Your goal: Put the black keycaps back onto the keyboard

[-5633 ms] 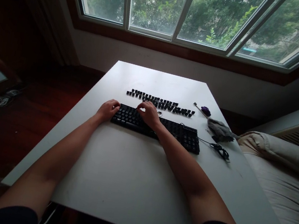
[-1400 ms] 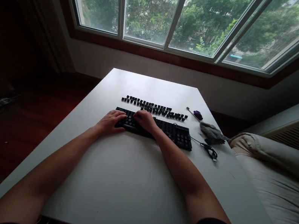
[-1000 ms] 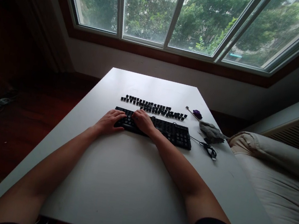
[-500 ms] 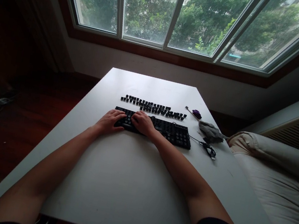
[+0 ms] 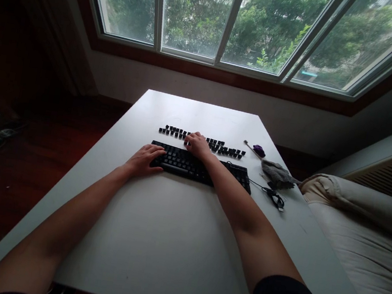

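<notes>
A black keyboard (image 5: 186, 163) lies lengthwise on the white table (image 5: 165, 242). My left hand (image 5: 144, 158) grips its left end, fingers over the top and thumb along the front edge. Beyond the keyboard, loose black keycaps (image 5: 230, 152) are set out in uneven rows. My right hand (image 5: 197, 144) is over the middle of those rows, its fingers bent down and close together among the keycaps. Whatever is between those fingertips is too small to make out. My right forearm covers part of the keyboard's right half.
Right of the keyboard lie a coiled USB cable (image 5: 275, 199), a grey cloth (image 5: 277, 174), a small purple item (image 5: 258, 150) and a thin brush-like stick (image 5: 250, 146). A pale cushioned seat (image 5: 350, 233) borders the table's right side. A window (image 5: 196, 11) is behind.
My right hand has left the keyboard's left part and moved forward and slightly right to the loose keycaps. My left hand stays at the keyboard's left end.
</notes>
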{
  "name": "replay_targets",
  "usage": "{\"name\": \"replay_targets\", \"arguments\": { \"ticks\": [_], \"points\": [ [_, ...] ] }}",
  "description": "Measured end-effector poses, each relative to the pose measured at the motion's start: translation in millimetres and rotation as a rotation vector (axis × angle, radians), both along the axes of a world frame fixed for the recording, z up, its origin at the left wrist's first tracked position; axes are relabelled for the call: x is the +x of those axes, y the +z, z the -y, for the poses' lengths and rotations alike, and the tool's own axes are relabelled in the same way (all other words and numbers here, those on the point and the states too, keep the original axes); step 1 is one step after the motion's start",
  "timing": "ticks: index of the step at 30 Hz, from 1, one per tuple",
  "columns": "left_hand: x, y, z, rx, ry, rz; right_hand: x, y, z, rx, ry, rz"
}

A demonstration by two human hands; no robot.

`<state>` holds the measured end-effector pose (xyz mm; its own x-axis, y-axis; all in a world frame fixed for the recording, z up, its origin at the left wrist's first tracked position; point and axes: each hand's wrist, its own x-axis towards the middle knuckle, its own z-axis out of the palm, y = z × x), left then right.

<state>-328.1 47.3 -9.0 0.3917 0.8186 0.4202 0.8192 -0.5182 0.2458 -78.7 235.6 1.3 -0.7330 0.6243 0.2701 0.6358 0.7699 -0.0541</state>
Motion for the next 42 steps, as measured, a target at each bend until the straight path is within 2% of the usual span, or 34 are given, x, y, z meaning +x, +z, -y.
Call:
{"name": "replay_targets", "arguments": {
  "ticks": [6, 14, 22, 28, 31, 42],
  "points": [
    [1.3, 1.8, 1.6, -0.007, 0.007, 0.000, -5.9, -5.0, -7.8, -0.027, 0.018, 0.022],
    [1.0, 0.6, 0.8, -0.001, 0.008, 0.009, -8.9, -5.0, -8.0, -0.079, 0.008, -0.122],
    [0.4, 0.3, -0.1, -0.009, 0.015, 0.000, 5.9, 1.1, 26.1, -0.084, 0.084, -0.393],
    [1.0, -0.6, 0.6, -0.012, 0.029, -0.011, 17.5, 4.9, 61.4, -0.258, 0.181, -0.499],
    [1.7, -0.4, 1.2, -0.014, 0.032, -0.009, 19.6, 0.8, 72.6, -0.298, 0.206, -0.498],
    [2.3, -0.3, 1.3, -0.016, 0.026, 0.005, 17.0, -2.8, 84.2, -0.199, 0.154, -0.372]
  ]
}}
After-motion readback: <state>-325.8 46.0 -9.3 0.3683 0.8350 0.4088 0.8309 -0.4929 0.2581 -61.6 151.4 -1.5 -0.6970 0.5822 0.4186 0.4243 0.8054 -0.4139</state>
